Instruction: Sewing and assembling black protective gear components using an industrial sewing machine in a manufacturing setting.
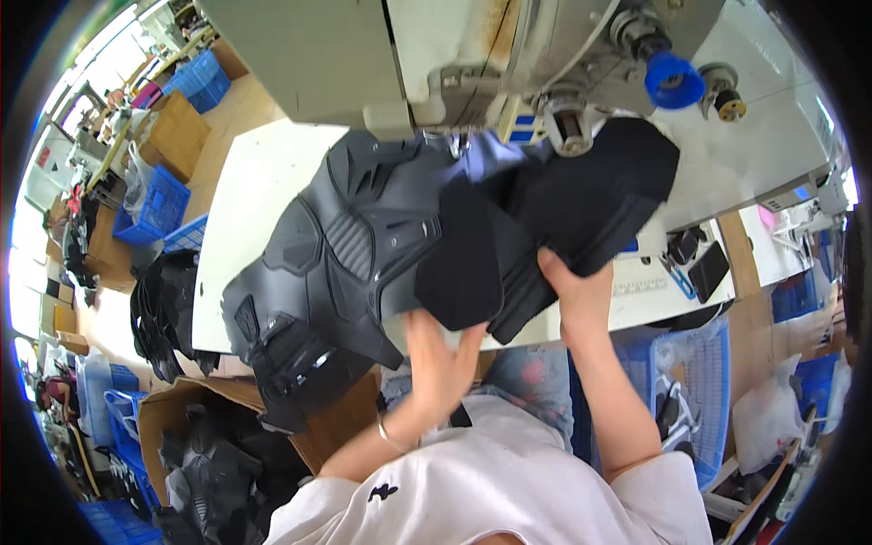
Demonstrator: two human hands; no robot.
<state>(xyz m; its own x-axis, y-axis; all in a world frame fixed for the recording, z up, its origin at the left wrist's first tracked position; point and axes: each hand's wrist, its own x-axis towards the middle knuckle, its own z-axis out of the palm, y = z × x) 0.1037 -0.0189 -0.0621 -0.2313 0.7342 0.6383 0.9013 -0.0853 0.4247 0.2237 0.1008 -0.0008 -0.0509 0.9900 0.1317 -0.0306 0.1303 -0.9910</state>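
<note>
A black protective vest (350,245) of moulded plastic plates and dark fabric lies across the white sewing table, under the machine's head. My left hand (440,359) holds its near edge below a rounded black fabric flap (461,263). Those fingertips go out of sight under the material, and the hand is slightly blurred. On the right, my right hand (579,286) grips the edge of the wide black fabric part (590,191), thumb on top and fingers hidden beneath. Part of the vest's left end hangs over the table's near edge.
The sewing machine (309,59) spans the top, with a blue-capped thread fitting (674,80). A cardboard box (173,400) with more black armour parts stands lower left; black pieces (163,313) hang beside the table (245,191). At right are a blue crate (718,391) and scissors (679,280).
</note>
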